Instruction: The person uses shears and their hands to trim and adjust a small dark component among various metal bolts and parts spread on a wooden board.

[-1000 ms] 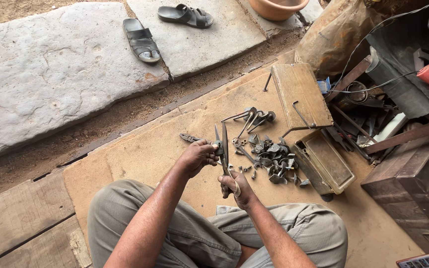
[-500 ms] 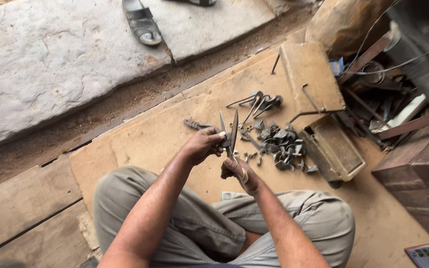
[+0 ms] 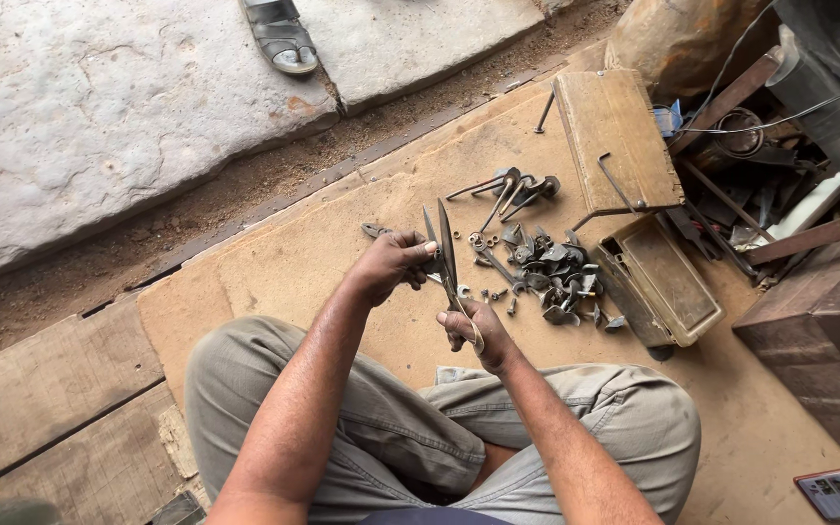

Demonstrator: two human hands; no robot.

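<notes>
Right hand: right hand (image 3: 471, 329) clenched round the lower handle loop of the long dark steel shears with 2 pointed blades (image 3: 445, 251), just above the lap.
Left hand: left hand (image 3: 393, 262) grips the shears higher up, fingers pinched on the blade near the pivot.
Key relation: the shears stand almost upright between both hands, long axis running away from the body, tips pointing far; the left hand sits nearer the tips, the right nearer the handle end.
Shears surface: worn, dull grey metal, thin tapering blades slightly parted.
Seat: flat tan fibreboard sheet (image 3: 274, 272), dusty and scuffed.
Just beyond: heap of small dark metal parts and bolts (image 3: 551, 272), well right of the tips; 3 round-headed steel spanners (image 3: 507, 187) further on.
Farther right: open rusty brown metal toolbox (image 3: 655, 282), lid raised.
Farthest: rough grey stone slab (image 3: 109, 107) with 1 dark sandal (image 3: 281, 37).
</notes>
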